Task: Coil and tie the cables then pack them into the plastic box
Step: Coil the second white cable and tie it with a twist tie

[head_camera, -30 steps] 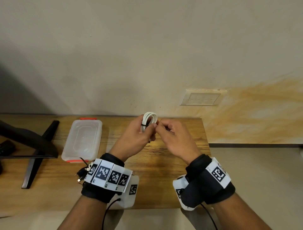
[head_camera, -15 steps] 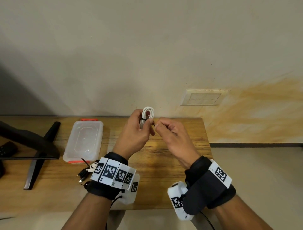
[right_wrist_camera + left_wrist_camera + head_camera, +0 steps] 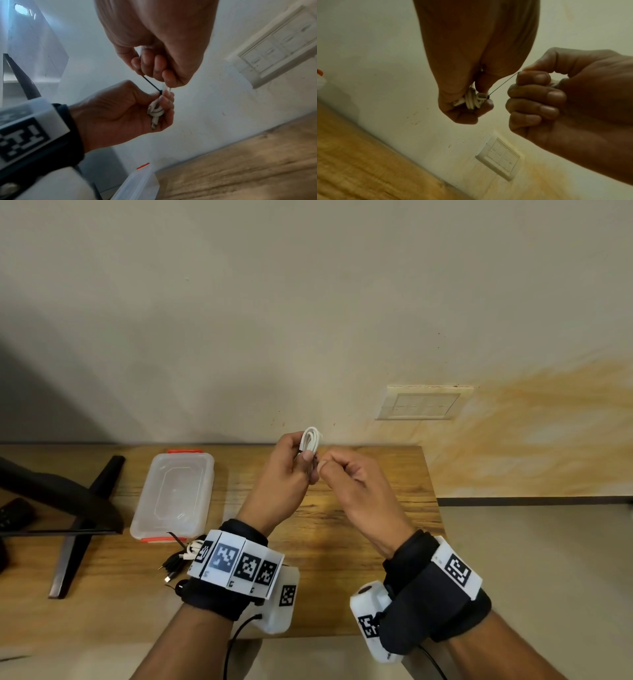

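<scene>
White coiled cable (image 3: 310, 440) in left hand (image 3: 281, 484) grip, right hand (image 3: 356, 487) pinching thin black tie (image 3: 503, 83)

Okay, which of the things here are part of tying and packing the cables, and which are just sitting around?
Part of the job:
white cable, coiled in the left hand
black tie, pulled by the right hand
plastic box
loose cables on the table

Lying about:
black stand
wall switch

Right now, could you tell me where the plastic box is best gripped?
Judging by its pose, grip the plastic box across its two long sides, coming from above: it lies flat on the table, and the orange clips sit on the short ends.
</scene>
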### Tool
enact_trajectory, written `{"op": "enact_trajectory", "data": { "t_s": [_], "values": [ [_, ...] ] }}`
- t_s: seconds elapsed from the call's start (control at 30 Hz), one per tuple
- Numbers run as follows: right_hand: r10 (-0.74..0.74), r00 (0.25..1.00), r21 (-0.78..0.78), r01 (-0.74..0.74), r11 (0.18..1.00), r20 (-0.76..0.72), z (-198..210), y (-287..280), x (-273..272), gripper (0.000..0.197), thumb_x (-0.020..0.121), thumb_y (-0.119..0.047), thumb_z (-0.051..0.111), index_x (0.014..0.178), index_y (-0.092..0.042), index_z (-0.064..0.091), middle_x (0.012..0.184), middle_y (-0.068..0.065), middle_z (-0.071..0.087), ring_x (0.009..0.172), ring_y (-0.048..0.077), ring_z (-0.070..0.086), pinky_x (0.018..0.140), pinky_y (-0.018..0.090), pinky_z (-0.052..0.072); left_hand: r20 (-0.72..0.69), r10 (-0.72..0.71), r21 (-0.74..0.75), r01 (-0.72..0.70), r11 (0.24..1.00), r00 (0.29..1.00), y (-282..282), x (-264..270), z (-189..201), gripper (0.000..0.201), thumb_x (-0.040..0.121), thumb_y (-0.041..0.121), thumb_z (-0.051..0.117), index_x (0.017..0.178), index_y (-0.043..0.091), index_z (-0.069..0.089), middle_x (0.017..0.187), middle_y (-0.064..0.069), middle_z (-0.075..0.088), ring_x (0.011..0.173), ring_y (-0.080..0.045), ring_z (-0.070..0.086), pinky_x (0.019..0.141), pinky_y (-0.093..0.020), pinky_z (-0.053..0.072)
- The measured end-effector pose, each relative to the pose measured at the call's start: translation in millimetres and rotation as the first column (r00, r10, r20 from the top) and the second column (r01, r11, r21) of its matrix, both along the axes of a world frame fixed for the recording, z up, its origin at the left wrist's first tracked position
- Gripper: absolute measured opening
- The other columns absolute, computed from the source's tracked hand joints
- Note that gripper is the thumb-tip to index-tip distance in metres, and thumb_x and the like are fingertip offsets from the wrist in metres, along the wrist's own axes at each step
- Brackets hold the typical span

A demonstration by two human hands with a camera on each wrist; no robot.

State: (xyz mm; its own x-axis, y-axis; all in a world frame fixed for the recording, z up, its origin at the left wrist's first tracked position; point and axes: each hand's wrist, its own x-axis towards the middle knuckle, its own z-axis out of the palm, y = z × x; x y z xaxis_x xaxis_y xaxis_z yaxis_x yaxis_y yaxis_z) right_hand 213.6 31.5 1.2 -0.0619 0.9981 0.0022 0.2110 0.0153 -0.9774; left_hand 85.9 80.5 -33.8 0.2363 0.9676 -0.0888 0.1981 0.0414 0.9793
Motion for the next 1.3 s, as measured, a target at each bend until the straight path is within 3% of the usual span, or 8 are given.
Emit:
{"op": "enact_trajectory", "data": {
  "t_s": [0.1,0.2,0.37,0.5,0.67,1.03,1.2,1.3],
  "values": [
    [-0.079,0.995,-0.003,0.079,0.997,-0.059,4,1,8,0.032,0.098,-0.005,0.048,0.068,-0.011,0.057,0.075,-0.007,0.053,0.062,-0.004,0.047,0.06,0.01,0.04,0.069,-0.043,-0.058,0.047,0.997,0.997,-2,2,3,0.025,0.106,0.012,0.04,0.13,0.01,0.047,0.087,-0.005,0.058,0.074,-0.012,0.053,0.061,-0.016,0.046],
    [-0.156,0.958,-0.059,0.145,0.988,-0.242,5,3,12,0.042,0.099,-0.005,0.044,0.066,-0.022,0.065,0.093,0.016,0.05,0.062,0.002,0.044,0.059,0.019,0.036,0.219,-0.076,-0.166,0.113,0.98,0.973,-2,2,6,0.028,0.103,0.017,0.046,0.129,0.007,0.05,0.088,-0.003,0.057,0.074,-0.014,0.053,0.07,-0.031,0.047],
    [-0.175,0.731,-0.245,0.011,0.969,-0.659,8,6,14,0.035,0.099,-0.012,0.034,0.065,-0.015,0.04,0.083,0.01,0.061,0.049,0.012,0.029,0.048,0.027,0.021,0.3,-0.115,-0.164,0.17,0.972,0.947,-5,5,10,0.044,0.095,0.029,0.055,0.126,-0.002,0.052,0.086,-0.006,0.06,0.07,-0.012,0.052,0.063,-0.028,0.045],
    [-0.205,0.876,-0.282,0.083,0.956,-0.437,4,7,14,0.036,0.099,-0.016,0.033,0.064,-0.02,0.038,0.064,-0.002,0.048,0.05,0.012,0.024,0.055,0.035,0.014,0.207,-0.013,-0.152,0.045,0.987,0.978,-6,7,6,0.026,0.103,0.018,0.05,0.125,0.005,0.053,0.091,-0.008,0.058,0.068,-0.01,0.051,0.064,-0.031,0.044],
    [-0.184,0.983,-0.171,0.177,0.969,-0.028,5,0,-5,0.031,0.099,-0.02,0.04,0.068,-0.02,0.043,0.065,-0.003,0.037,0.053,0.006,0.032,0.052,0.025,0.027,-0.08,0.051,0.054,-0.046,0.997,0.995,-11,13,-2,0.019,0.1,0.017,0.052,0.119,0.019,0.058,0.098,0.004,0.065,0.088,-0.014,0.061,0.082,-0.04,0.052],
    [-0.019,0.971,0.033,0.011,0.999,0.237,6,-7,-4,0.036,0.103,-0.016,0.044,0.068,-0.025,0.039,0.059,-0.013,0.035,0.048,0.002,0.034,0.046,0.019,0.031,-0.029,0.126,0.075,-0.124,0.989,0.992,-7,11,1,0.02,0.099,0.012,0.055,0.114,0.012,0.068,0.096,-0.001,0.073,0.092,-0.016,0.069,0.084,-0.043,0.057],
    [0.049,0.907,0.146,-0.121,0.982,0.418,0,-11,8,0.029,0.096,-0.025,0.038,0.073,-0.04,0.028,0.063,-0.015,0.033,0.054,0.003,0.038,0.05,0.019,0.033,0.083,0.083,-0.058,-0.078,0.995,0.993,-9,6,6,0.021,0.103,0.015,0.049,0.115,0.009,0.065,0.076,0.0,0.06,0.061,0.0,0.055,0.058,-0.014,0.045],
    [0.047,0.876,0.151,-0.135,0.979,0.48,-15,-8,13,0.021,0.094,-0.03,0.035,0.075,-0.038,0.03,0.066,-0.011,0.039,0.056,0.007,0.038,0.05,0.025,0.033,0.16,0.065,-0.161,-0.039,0.986,0.985,-9,5,7,0.021,0.104,0.015,0.047,0.112,0.009,0.065,0.069,0.0,0.056,0.058,-0.004,0.05,0.054,-0.018,0.041]
  ]
}}
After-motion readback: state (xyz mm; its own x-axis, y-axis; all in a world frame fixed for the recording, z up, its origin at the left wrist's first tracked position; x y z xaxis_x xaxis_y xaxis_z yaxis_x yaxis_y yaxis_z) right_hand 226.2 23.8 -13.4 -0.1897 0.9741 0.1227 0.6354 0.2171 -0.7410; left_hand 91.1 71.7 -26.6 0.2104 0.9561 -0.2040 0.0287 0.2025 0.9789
